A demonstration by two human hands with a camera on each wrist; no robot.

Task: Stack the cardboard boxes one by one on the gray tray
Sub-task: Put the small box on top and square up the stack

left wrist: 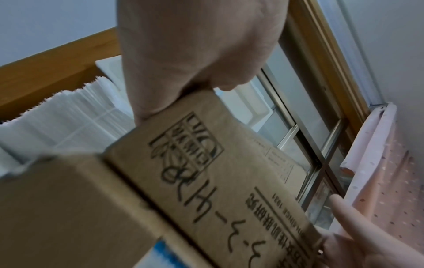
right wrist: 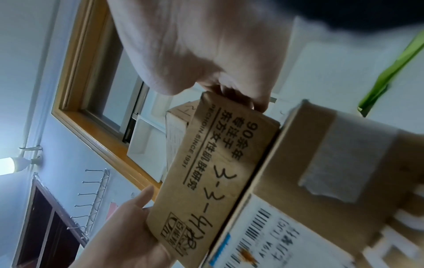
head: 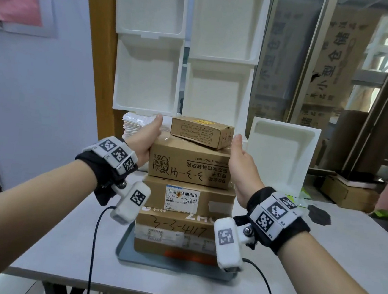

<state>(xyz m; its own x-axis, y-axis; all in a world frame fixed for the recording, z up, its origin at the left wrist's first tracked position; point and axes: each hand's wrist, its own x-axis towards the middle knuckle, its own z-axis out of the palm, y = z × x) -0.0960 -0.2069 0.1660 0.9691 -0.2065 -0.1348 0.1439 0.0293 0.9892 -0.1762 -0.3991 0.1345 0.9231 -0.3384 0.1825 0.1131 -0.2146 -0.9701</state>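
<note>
Here, four brown cardboard boxes stand stacked on the flat gray plastic tray (head: 126,254) on the pale worktop (head: 321,244), with the left hand (head: 145,137) and right hand (head: 240,161) clamped on opposite ends of the third brown box marked "3-3-417" (head: 189,165), thumbs raised beside the small brown carton (head: 201,132) on top. To seat it well, both hands should squeeze evenly, square its edges over the labelled brown box (head: 188,199) beneath, and let go together. Its long axis runs left to right, printed face toward the camera, lettering upside down.
</note>
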